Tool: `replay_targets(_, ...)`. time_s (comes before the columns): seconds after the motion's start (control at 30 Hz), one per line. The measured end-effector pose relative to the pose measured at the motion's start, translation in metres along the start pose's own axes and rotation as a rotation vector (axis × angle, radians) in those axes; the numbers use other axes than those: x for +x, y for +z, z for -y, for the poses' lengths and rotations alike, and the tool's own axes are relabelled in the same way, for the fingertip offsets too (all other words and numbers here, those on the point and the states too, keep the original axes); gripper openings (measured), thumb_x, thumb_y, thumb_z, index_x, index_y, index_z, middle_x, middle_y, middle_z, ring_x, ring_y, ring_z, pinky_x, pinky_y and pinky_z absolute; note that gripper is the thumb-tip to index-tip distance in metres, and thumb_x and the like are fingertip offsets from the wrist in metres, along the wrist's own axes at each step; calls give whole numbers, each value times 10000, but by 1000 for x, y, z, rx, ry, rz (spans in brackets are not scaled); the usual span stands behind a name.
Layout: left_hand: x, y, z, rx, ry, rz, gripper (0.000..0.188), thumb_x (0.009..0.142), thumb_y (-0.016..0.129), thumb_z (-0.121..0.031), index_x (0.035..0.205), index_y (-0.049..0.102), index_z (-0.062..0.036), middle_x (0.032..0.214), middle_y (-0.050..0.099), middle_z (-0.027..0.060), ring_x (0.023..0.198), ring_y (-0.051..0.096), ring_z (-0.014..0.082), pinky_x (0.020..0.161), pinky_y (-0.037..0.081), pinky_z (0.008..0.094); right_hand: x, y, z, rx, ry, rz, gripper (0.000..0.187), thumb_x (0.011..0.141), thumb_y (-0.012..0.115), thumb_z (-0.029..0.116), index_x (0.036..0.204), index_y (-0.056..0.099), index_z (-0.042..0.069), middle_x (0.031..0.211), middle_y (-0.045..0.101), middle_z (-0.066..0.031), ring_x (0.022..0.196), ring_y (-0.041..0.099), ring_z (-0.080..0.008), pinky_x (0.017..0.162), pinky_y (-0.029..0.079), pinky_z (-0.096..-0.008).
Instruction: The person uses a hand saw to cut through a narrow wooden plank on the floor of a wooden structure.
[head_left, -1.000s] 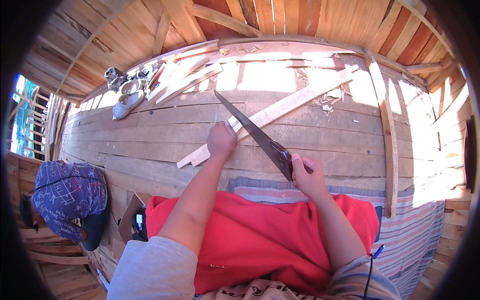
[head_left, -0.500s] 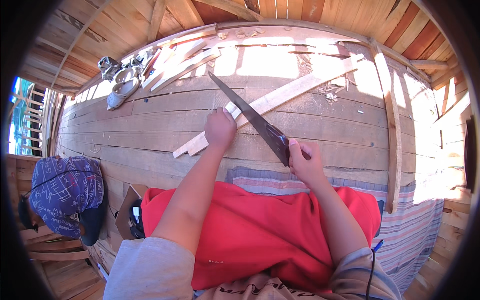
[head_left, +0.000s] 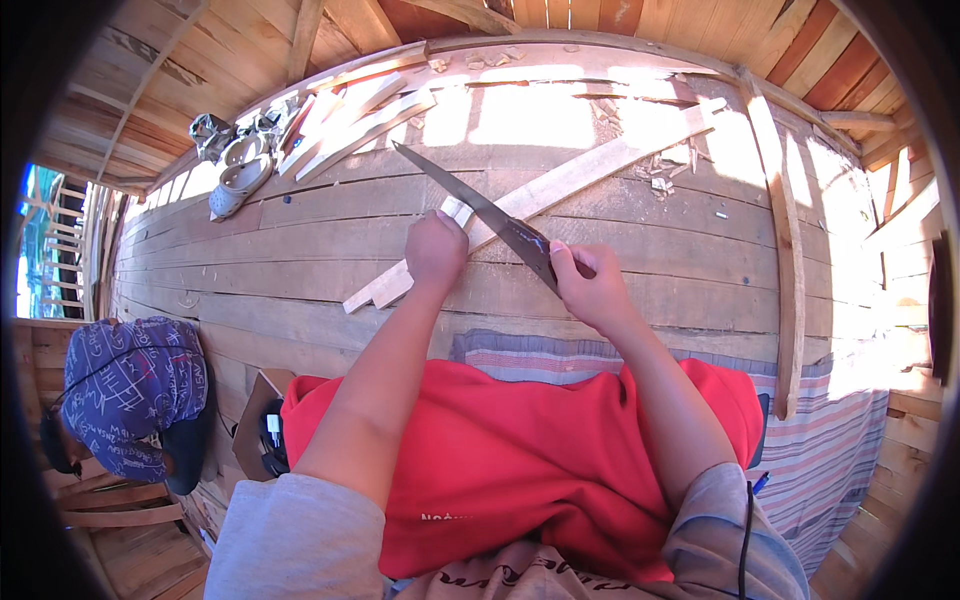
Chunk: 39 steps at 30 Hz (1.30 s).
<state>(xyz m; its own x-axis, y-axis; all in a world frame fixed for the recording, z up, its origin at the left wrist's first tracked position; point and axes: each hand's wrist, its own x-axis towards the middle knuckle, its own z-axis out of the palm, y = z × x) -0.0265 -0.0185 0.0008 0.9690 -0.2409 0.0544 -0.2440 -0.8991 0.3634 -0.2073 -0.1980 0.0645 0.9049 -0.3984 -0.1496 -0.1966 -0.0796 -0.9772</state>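
Note:
My right hand (head_left: 590, 283) is wrapped round the handle end of a dark hand saw (head_left: 478, 203). Its blade slants up and to the left, lying across a narrow wooden strip just beyond my left hand. My left hand (head_left: 437, 247) grips that wooden strip (head_left: 458, 210), its fingers closed over it. Beneath, a longer wooden plank (head_left: 600, 172) runs diagonally over the floor from lower left to upper right. Near my left wrist the ends of the two pieces lie side by side. My left hand hides part of the strip.
Grey clogs (head_left: 242, 178) and loose wooden strips (head_left: 365, 130) lie at the far left. Wood scraps (head_left: 663, 180) are scattered beside the plank. A beam (head_left: 783, 250) crosses the floor at right, over a striped cloth (head_left: 830, 440). Another person (head_left: 140, 390) crouches at left.
My right hand has pushed the saw forward and to the left, so its tip reaches farther out. The left hand stays at nearly the same spot on the strip.

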Motion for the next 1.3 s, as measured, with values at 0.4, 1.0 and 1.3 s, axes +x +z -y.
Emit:
replay_targets(0.4,-6,3,10,85,265,-133,302,1007,528,-283,1010,566,17,1019,566,205,995,571,383,871,457,502,-17,-21,21,107,165,8,538,1047,572,324,615,551,2,507,468,-36,473,454,-100,467,351,-324)
replay_targets(1.0,-9,3,17,114,408,-144,392,965,593,-364,1008,557,24,1006,541,211,984,555,381,864,451,492,-20,4,23,-50,103,-10,547,1001,650,334,586,491,15,531,435,20,525,373,-94,476,292,-348)
replay_targets(1.3,-7,-4,22,100,392,-165,315,976,578,-304,987,559,10,973,553,203,945,560,389,842,452,496,-64,-32,19,-13,169,19,544,994,645,319,600,484,-20,505,411,-34,518,364,-108,475,292,-370)
